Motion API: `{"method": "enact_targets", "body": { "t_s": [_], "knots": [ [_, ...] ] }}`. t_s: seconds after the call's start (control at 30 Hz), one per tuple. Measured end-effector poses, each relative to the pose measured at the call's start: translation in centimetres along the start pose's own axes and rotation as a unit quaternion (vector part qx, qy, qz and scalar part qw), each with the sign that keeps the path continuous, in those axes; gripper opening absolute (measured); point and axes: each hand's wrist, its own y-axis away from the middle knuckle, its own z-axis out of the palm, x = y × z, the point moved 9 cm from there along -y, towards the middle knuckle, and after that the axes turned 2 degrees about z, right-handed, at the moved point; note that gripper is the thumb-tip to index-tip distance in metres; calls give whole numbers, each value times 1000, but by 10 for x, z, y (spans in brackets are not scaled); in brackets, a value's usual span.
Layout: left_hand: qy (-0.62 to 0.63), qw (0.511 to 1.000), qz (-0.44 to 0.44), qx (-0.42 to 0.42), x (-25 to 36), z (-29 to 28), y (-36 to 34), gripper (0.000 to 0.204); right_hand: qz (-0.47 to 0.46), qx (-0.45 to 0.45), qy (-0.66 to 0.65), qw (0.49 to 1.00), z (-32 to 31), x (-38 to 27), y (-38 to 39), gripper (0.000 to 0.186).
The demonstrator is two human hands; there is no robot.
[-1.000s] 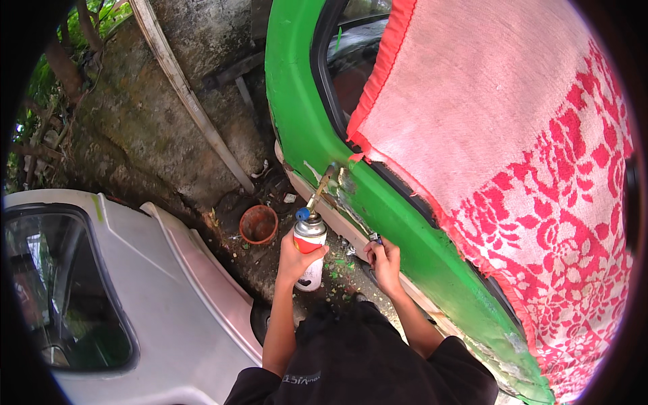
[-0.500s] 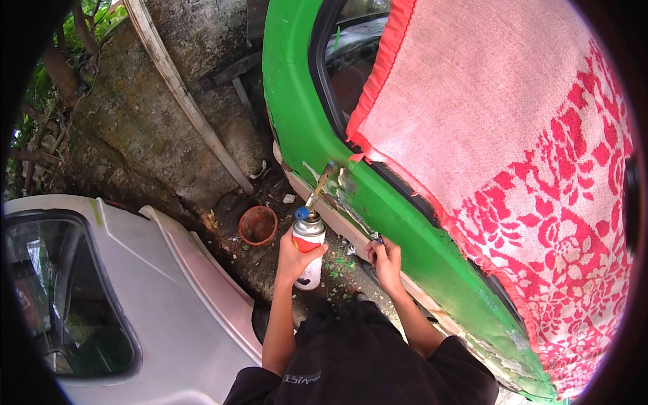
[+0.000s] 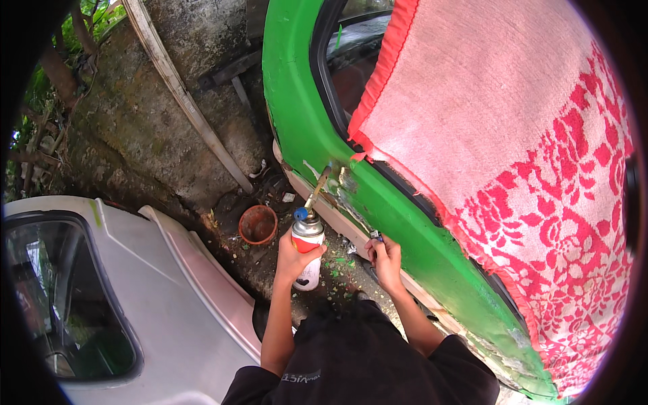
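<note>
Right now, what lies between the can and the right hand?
The head view shows ground, green flakes and a silvery scrap between can and right hand.

Stained grey-brown concrete wall, silver-grey vehicle body with a dark window.
A long, weathered wooden strip slants down the wall, its lower end near a round terracotta-brown pot on littered ground. Green leafy foliage shows at upper left; a pink cloth with red floral patterning and red edging drapes across the right.
</note>
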Motion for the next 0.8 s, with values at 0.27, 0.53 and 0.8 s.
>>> {"method": "enact_targets", "body": {
  "t_s": [0.27, 0.53, 0.8],
  "knots": [
    [20, 1000, 5, 20, -17, -4, 6, 42, 0, -1, 3, 1000, 3, 0, 0, 26],
    [-1, 1000, -16, 14, -36, -6, 11, 41, 11, -2, 20, 1000, 2, 5, 3, 26],
    [-4, 999, -39, 4, -48, -4, 10, 40, -6, 14, 1, 1000, -1, 4, 8, 24]
  ]
}}
